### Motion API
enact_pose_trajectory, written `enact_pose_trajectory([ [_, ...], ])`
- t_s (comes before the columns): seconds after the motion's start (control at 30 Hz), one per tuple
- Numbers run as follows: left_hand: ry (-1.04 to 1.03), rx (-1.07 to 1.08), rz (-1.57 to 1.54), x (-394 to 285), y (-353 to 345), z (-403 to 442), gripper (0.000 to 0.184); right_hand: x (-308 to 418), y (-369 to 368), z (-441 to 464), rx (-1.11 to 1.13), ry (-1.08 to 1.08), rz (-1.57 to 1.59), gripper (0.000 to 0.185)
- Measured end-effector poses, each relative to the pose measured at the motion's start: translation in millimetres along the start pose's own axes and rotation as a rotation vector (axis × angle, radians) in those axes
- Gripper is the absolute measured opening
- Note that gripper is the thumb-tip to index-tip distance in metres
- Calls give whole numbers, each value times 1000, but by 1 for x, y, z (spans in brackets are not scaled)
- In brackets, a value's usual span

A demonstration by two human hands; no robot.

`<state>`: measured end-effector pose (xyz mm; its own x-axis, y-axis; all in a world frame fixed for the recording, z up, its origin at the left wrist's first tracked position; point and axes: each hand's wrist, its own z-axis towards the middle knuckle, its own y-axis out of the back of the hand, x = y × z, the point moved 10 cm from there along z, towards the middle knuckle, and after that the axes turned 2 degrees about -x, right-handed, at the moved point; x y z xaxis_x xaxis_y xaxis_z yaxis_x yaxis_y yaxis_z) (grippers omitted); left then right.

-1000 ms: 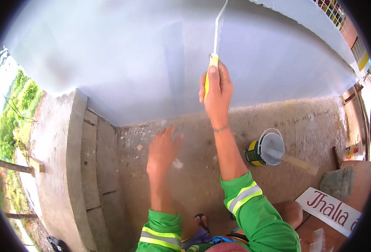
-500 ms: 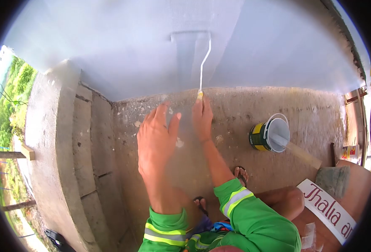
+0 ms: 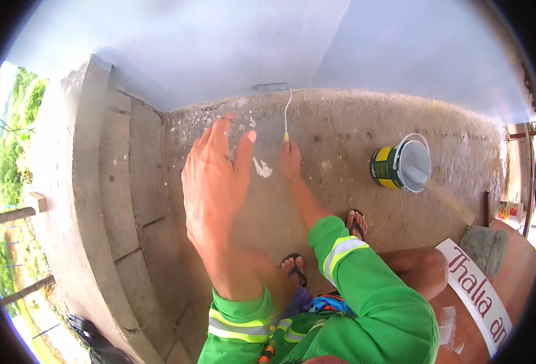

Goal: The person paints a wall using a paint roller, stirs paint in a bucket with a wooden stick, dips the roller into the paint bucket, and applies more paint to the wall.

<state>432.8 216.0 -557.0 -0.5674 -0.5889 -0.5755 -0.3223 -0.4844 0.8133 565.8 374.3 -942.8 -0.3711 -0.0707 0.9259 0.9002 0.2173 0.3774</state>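
My right hand (image 3: 291,159) is wrapped round the yellow handle of a paint roller (image 3: 287,112). The roller's grey sleeve lies against the bottom of the pale grey-blue wall (image 3: 219,54), just above the floor. My left hand (image 3: 216,164) is raised nearer the camera, holding nothing, its fingers and thumb apart. To the right of my right hand, a green and yellow paint bucket (image 3: 386,167) stands on the floor with its wire handle up. A flat, pale board (image 3: 447,200) sticks out of the bucket.
The concrete floor (image 3: 334,139) is spotted with paint. A low block wall (image 3: 119,182) runs along the left, with greenery beyond. At lower right lie a lettered white sign (image 3: 474,291) and a grey-green block (image 3: 485,247). My sandalled feet are below my hands.
The roller has moved down the wall to its bottom edge, drawn by my right hand. My left hand stays raised and open. The view has shifted slightly.
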Motion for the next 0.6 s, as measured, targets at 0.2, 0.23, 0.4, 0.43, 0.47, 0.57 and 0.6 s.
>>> enact_pose_trajectory([
  [0.2, -34, -15, 4, 1, 1, -2, 50, -33, -17, 10, 122, -174, -40, 35],
  [0.23, -17, -2, 10, 2, 1, -3, 50, -34, -18, 10, 119, -167, -32, 34],
  [0.4, -22, -15, 9, 4, -3, 0, 49, -7, -4, 7, 30, -32, 65, 29],
  [0.43, -35, -32, 13, 4, -2, 2, 49, 11, 1, 6, 44, -46, 135, 28],
  [0.47, -8, -10, 7, 5, -4, 3, 49, 44, 13, 1, 59, -63, 203, 28],
  [0.57, 32, 35, -5, 2, -9, 7, 48, 132, 44, -2, 53, -54, 358, 28],
  [0.6, 21, 26, -1, 1, -9, 7, 48, 161, 50, 3, 44, -26, 408, 29],
])
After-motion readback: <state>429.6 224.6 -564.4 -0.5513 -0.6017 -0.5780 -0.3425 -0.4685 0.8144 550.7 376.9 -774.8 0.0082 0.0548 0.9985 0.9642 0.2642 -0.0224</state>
